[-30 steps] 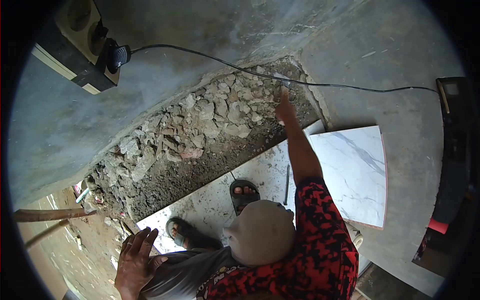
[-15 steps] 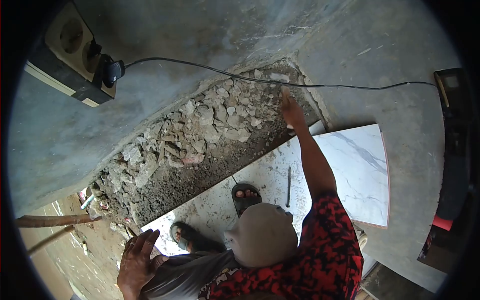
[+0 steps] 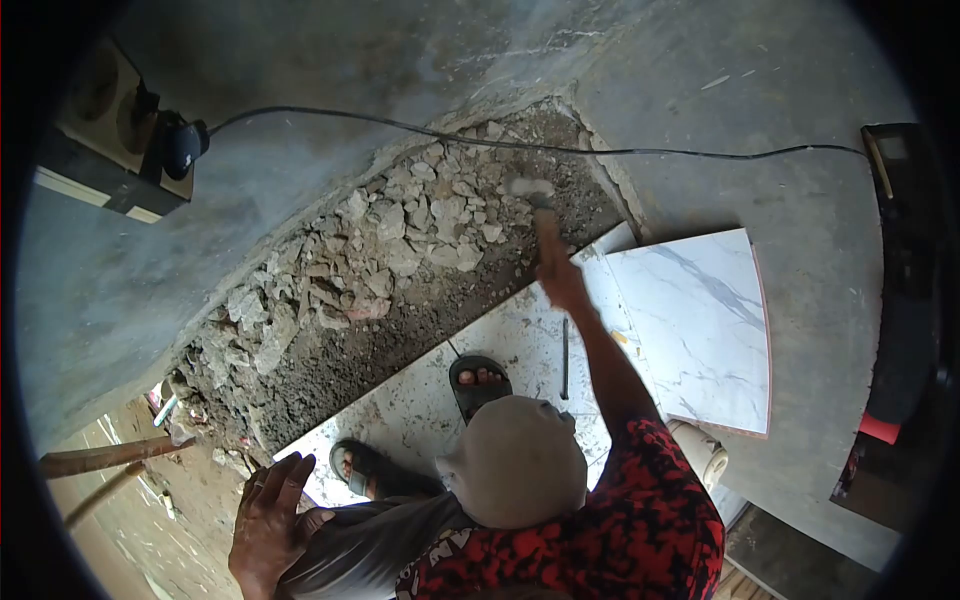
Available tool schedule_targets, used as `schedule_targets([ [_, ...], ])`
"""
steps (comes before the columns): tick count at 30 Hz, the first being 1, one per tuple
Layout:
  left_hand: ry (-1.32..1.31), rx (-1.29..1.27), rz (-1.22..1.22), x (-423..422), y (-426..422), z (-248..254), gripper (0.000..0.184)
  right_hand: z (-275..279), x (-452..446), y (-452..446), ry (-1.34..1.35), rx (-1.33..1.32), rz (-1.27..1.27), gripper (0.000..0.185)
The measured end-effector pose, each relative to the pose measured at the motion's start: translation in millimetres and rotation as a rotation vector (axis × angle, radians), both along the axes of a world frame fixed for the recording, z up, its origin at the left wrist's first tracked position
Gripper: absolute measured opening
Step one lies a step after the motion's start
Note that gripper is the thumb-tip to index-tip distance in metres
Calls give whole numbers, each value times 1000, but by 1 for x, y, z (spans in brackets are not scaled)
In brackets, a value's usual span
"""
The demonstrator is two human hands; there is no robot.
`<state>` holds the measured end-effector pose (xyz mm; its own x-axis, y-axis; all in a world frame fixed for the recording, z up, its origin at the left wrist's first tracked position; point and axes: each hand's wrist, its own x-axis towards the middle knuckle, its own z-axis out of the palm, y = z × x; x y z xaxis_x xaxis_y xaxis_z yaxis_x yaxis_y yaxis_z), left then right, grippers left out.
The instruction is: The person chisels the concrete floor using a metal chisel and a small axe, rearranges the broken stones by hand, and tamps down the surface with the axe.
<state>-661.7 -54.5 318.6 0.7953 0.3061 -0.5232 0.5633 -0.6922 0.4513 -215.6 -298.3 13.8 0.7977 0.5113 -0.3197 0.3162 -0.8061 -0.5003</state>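
Observation:
My right hand (image 3: 563, 280) is wrapped around the handle of a hammer (image 3: 547, 235). The hammer's pale, slightly blurred head is over the dark soil at the right part of a strip of broken concrete rubble (image 3: 400, 235). At the lower left, my left hand (image 3: 272, 525) lies on my bent knee, holding nothing, with its fingers stretched out. Below my right hand, a thin dark rod (image 3: 565, 360) lies on the dusty white tiles (image 3: 410, 385).
A black cable (image 3: 400, 122) crosses above the rubble from a socket box (image 3: 120, 130) at the left. To the right is a marble-patterned tile (image 3: 695, 320). Grey walls (image 3: 800, 250) border the strip. Wooden handles (image 3: 115, 457) stick in at lower left. My sandalled feet (image 3: 480, 383) are on the tiles.
My right hand has moved back toward me with the hammer, whose head now shows clear of the cable. My left hand stays on the knee. The whole view has shifted slightly.

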Motion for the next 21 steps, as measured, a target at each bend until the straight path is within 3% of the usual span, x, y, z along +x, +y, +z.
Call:
schedule_targets([
  [1, 7, -11, -2, -3, -2, 2, 65, -3, 30, -4, -118, -65, 9, 72],
  [2, 6, 5, -10, -6, -5, 4, 65, 44, 44, 11, 87, -130, -124, 73],
  [5, -12, 22, 10, -17, -8, 6, 70, -10, 77, 1, -104, -322, -98, 72],
  [6, -22, 22, 16, -16, -9, 11, 69, -67, 70, -16, -214, -317, 41, 74],
  [9, -24, 22, 17, -14, -8, 15, 69, -45, -42, 8, 100, -3, -85, 84],
  [11, -33, 23, 8, -10, -5, 12, 68, -27, -103, 11, 207, -31, -236, 78],
  [13, -7, 14, -5, -7, 0, 10, 69, -24, -118, -5, -344, 97, 211, 73],
  [15, -26, -1, -38, -8, 3, 6, 69, 30, -108, -14, 265, 78, -209, 71],
  [17, -33, -19, -66, -14, 2, 6, 68, 12, -70, -22, 85, 102, -129, 75],
  [21, -33, -12, -10, -21, -5, 13, 67, -4, 27, -9, -84, -8, -283, 75],
])
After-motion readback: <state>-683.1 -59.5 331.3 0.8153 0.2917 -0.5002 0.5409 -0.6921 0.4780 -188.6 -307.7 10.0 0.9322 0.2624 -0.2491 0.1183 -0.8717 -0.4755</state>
